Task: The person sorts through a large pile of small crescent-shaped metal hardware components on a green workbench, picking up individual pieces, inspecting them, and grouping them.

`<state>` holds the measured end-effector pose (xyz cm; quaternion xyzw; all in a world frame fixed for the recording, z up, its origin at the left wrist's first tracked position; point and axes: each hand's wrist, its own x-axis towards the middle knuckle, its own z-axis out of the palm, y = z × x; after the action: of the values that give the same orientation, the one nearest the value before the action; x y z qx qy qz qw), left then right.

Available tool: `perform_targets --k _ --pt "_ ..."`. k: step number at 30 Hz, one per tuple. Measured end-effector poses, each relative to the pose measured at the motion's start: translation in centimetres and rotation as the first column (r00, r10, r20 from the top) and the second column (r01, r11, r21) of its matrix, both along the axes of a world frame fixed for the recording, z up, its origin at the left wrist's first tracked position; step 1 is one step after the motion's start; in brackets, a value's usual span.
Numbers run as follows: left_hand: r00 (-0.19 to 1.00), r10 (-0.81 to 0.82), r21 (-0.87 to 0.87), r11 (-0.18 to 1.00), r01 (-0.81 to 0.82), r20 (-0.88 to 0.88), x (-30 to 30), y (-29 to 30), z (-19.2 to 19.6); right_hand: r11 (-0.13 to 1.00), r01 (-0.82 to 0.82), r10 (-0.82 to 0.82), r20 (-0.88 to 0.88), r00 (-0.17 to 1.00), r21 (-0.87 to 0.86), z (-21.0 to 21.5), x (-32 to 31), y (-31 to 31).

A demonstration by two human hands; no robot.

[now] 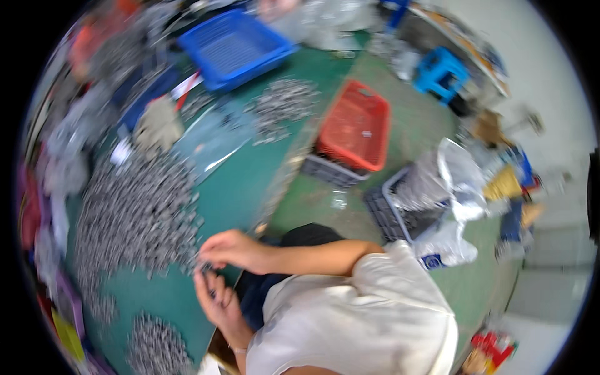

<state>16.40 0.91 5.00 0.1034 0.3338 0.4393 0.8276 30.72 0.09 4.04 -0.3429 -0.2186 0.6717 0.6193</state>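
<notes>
Over the edge of the green table (244, 187), my two hands meet at the fingertips. My right hand (234, 250) is closed in a pinch, its fingertips beside a small dark grey part (212, 270). Just below it, my left hand (219, 300) is curled, with a few small dark pieces against its fingers. Motion blur hides their exact kind. Left of my hands spreads a large heap of small grey parts (137, 215). A smaller pile (159, 347) lies toward the lower edge, and another pile (284, 106) sits farther up the table.
A blue basket (240, 47) stands at the table's far end, near a clear plastic bag (215, 137) and a beige glove (159, 125). On the floor are a red basket (356, 125) on a grey crate, another grey crate (381, 212) with white sacks, and a blue stool (440, 72).
</notes>
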Motion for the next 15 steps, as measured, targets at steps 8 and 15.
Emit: perform_targets --k 8,15 --pt "0.979 -0.016 0.150 0.988 0.047 -0.202 -0.1 -0.3 1.7 0.979 -0.092 0.065 -0.147 0.987 -0.182 0.5 -0.6 -1.5" --pt "0.894 -0.011 0.266 0.953 0.145 -0.448 0.1 -1.9 1.3 0.989 0.032 -0.096 0.464 0.881 0.145 1.2 -1.9 -2.7"
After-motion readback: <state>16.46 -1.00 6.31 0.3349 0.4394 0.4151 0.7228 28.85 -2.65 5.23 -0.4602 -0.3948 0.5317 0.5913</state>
